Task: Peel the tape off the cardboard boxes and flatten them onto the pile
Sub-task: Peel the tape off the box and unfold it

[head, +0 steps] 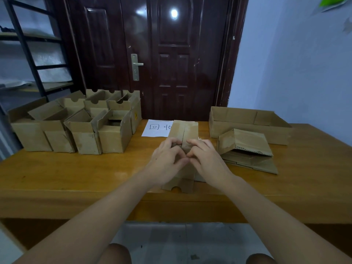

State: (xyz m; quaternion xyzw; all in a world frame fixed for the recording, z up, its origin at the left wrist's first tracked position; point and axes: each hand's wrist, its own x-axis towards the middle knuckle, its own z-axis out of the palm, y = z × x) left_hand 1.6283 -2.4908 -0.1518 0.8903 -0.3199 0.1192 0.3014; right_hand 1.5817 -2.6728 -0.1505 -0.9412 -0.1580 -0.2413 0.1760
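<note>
Wooden table [76,168]: orange-brown top, standing in front of a dark double door [152,54].

Cardboard box in hand [183,130]: small, brown, at the middle of the table, lying lengthwise away from the person, a seam running along its upper face. A notched flap [178,185] of it lies flat on the table at the near end.

Left hand [167,159]: on the near part of the box, fingers curled onto its top edge beside the seam.

Right hand [205,159]: likewise, fingers curled on the other side of the seam. Thumbs of both hands meet at the centre. Whether tape is pinched cannot be told.

Opened boxes [76,126]: a cluster at the table's left, upright, flaps raised.

Pile of flattened boxes [247,153]: right of the hands, top piece partly lifted.

Shallow cardboard tray [247,122]: behind the pile.

Sheet of paper [156,128]: white, handwritten characters, partly under the held box.

Metal shelving [28,54]: far left.
</note>
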